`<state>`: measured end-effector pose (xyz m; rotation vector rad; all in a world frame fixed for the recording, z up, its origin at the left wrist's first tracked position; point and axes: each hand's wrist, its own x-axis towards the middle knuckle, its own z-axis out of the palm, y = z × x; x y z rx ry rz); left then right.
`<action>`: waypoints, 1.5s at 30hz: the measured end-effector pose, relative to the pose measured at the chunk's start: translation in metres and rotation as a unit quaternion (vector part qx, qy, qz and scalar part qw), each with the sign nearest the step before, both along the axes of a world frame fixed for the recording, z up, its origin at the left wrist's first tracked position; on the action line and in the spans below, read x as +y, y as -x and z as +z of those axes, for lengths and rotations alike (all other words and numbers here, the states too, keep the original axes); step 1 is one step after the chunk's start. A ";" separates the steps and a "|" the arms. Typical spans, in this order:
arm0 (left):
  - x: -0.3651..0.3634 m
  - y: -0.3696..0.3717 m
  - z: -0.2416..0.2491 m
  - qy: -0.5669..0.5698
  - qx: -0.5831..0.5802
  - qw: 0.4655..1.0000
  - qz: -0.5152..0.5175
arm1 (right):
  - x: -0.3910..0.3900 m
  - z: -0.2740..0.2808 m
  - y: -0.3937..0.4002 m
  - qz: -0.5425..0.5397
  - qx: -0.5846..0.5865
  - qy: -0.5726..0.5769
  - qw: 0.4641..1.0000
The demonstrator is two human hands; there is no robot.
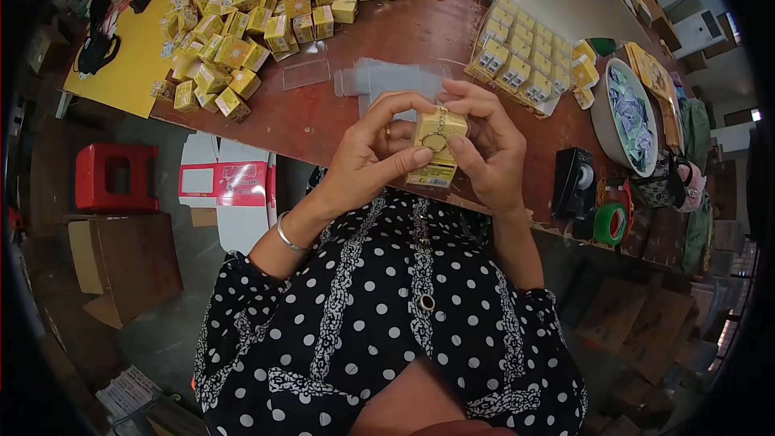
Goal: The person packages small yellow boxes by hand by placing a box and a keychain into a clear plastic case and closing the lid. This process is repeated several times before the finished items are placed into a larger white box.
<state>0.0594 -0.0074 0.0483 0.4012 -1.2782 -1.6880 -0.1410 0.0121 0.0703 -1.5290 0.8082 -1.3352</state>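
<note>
Between my two hands is a small yellow box point(430, 175), held above the table's front edge. A metal key ring point(434, 142) with a short chain lies against its upper face. My left hand point(378, 144) grips the box from the left, thumb near the ring. From the other side my right hand point(490, 144) closes on it, thumb by the upper right edge and fingers curled over the far end. The fingertips behind the box are partly hidden. Just beyond lie flat clear plastic sleeves point(367, 78).
A large heap of yellow boxes point(242, 20) covers the table's far left. At right stand a tray of yellow boxes point(521, 48), a bowl of wrapped packets point(601, 125), a black tape dispenser point(571, 182) and green tape point(609, 224). A red stool point(117, 176) is on the floor.
</note>
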 end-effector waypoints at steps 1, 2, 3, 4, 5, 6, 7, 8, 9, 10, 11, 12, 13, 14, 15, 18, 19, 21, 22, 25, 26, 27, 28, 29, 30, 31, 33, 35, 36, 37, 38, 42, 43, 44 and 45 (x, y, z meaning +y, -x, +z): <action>-0.001 0.001 0.000 0.012 0.010 1.000 0.005 | -0.001 -0.002 0.000 -0.009 0.003 0.009 1.000; -0.001 0.002 0.000 0.024 0.020 0.999 0.011 | -0.001 -0.003 -0.001 -0.017 0.006 0.018 1.000; -0.002 0.002 -0.001 0.023 0.019 0.999 0.012 | -0.001 -0.004 -0.003 -0.016 0.005 0.017 1.000; -0.002 0.002 -0.002 0.026 0.031 0.999 0.016 | -0.001 -0.005 -0.005 -0.014 -0.036 0.019 0.999; -0.002 0.003 -0.004 0.028 0.043 0.998 0.020 | 0.000 -0.005 -0.007 -0.012 -0.078 0.020 0.997; -0.001 0.004 -0.004 0.027 0.042 0.999 0.020 | 0.000 -0.004 -0.007 -0.013 -0.078 0.018 0.997; -0.001 0.005 -0.005 0.014 0.055 0.998 0.025 | 0.000 0.000 -0.007 -0.031 -0.052 0.030 0.998; 0.000 0.006 -0.005 0.002 0.068 0.997 0.031 | -0.001 0.001 -0.007 -0.050 -0.025 0.041 0.998; -0.001 0.006 -0.006 0.001 0.067 0.997 0.031 | -0.003 -0.002 -0.004 -0.050 -0.025 0.041 0.998; -0.001 0.005 -0.008 -0.008 0.066 0.997 0.032 | -0.006 -0.008 0.003 -0.035 0.020 0.072 0.997; -0.001 0.005 -0.008 -0.017 0.065 0.997 0.035 | -0.009 -0.011 0.008 -0.020 0.065 0.103 0.992; 0.000 0.005 -0.006 -0.018 0.065 0.997 0.034 | -0.011 -0.010 0.010 -0.020 0.065 0.102 0.992; 0.001 0.005 -0.002 -0.027 0.059 0.997 0.035 | -0.013 -0.008 0.011 0.010 0.052 0.121 0.991; 0.002 0.005 0.000 -0.037 0.054 0.997 0.036 | -0.013 -0.006 0.012 0.041 0.040 0.139 0.989; 0.003 0.006 -0.001 -0.039 0.054 0.997 0.037 | -0.011 -0.006 0.012 0.041 0.040 0.138 0.989; 0.006 0.006 -0.005 -0.019 0.021 0.999 0.028 | -0.004 -0.002 0.011 0.023 -0.014 0.011 1.000; 0.005 0.005 -0.006 0.001 0.005 0.999 0.033 | -0.002 0.007 0.008 0.021 -0.023 -0.032 0.999; 0.005 0.005 -0.007 0.021 -0.011 0.999 0.038 | -0.001 0.013 0.008 0.018 -0.034 -0.075 0.996; 0.006 0.006 -0.006 0.041 -0.020 0.998 0.053 | -0.002 0.013 0.011 0.018 -0.011 -0.068 0.997; 0.007 0.003 -0.002 0.035 -0.031 0.998 0.048 | -0.005 0.014 0.011 0.015 0.011 -0.057 0.998; 0.007 0.002 0.000 0.009 -0.032 0.999 0.028 | -0.006 0.014 0.011 0.012 0.011 -0.053 0.998; 0.008 0.002 0.000 0.009 -0.032 0.999 0.027 | -0.005 0.015 0.010 0.011 0.011 -0.053 0.998; 0.008 0.002 0.001 0.003 -0.036 0.999 0.025 | -0.005 0.017 0.009 -0.007 -0.001 -0.069 0.998; 0.008 0.002 0.001 -0.003 -0.040 0.999 0.022 | -0.005 0.017 0.008 -0.025 -0.014 -0.085 0.996; 0.008 0.002 0.001 -0.003 -0.040 0.999 0.021 | -0.005 0.016 0.006 -0.025 -0.015 -0.086 0.996; 0.008 0.001 0.000 -0.015 -0.046 0.999 0.017 | -0.006 0.016 0.005 -0.032 -0.023 -0.086 0.996; 0.008 0.001 -0.001 -0.027 -0.052 0.998 0.011 | -0.006 0.014 0.004 -0.041 -0.031 -0.087 0.995; 0.008 0.001 -0.002 -0.022 -0.046 0.999 0.011 | -0.006 0.013 0.004 -0.059 -0.015 -0.079 0.995; 0.008 0.002 -0.001 -0.022 -0.046 0.999 0.011 | -0.008 0.011 0.007 -0.060 -0.015 -0.079 0.995; 0.008 0.003 0.000 -0.008 -0.045 0.999 0.013 | -0.009 0.008 0.012 -0.055 -0.022 -0.099 0.993; 0.009 0.004 0.001 0.005 -0.045 0.999 0.015 | -0.010 0.005 0.017 -0.050 -0.028 -0.118 0.991; 0.013 0.008 0.002 -0.015 -0.039 0.999 0.019 | -0.012 0.004 0.019 -0.043 -0.041 -0.123 0.991; 0.011 0.007 0.001 -0.021 -0.041 0.999 0.018 | -0.007 0.012 0.012 -0.050 -0.016 -0.112 0.992; 0.010 0.006 0.000 -0.027 -0.043 0.999 0.017 | -0.003 0.016 0.007 -0.058 0.010 -0.102 0.993; 0.010 0.007 0.000 -0.027 -0.043 0.999 0.015 | -0.001 0.017 0.005 -0.060 0.010 -0.102 0.993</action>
